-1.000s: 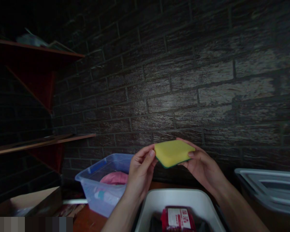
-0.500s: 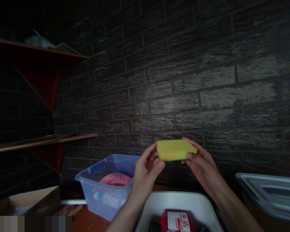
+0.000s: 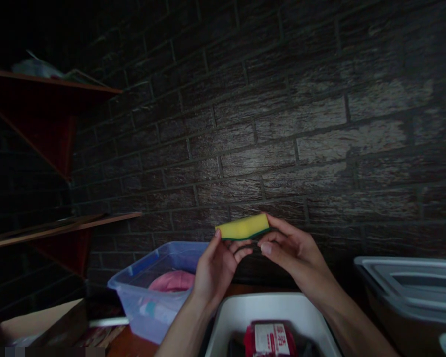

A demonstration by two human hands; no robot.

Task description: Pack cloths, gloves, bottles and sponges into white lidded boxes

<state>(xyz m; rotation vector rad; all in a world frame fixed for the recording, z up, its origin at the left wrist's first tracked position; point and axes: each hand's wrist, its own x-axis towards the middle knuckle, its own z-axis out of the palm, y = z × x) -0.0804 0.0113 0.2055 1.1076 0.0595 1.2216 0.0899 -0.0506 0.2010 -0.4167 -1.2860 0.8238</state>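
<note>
A yellow sponge [image 3: 241,228] with a thin green scouring layer underneath is held up in front of the brick wall. My left hand [image 3: 217,267] grips its left end, thumb on the near edge and fingers below. At the sponge's right end, fingers of my right hand [image 3: 295,250] touch the far corner, while the thumb stands apart from it. Below both hands is a white bin [image 3: 260,301] holding a red package [image 3: 269,339] with a white label and some dark items.
A translucent blue tub [image 3: 134,297] with a pink item [image 3: 173,281] and a bottle stands left. An open cardboard box [image 3: 59,322] is at lower left, under wall shelves [image 3: 59,225]. A grey-lidded container [image 3: 412,282] sits at right.
The sponge has turned from showing its broad yellow face to showing its side and green layer. It has shifted left, and my right thumb has come off it. The view has shifted slightly.
</note>
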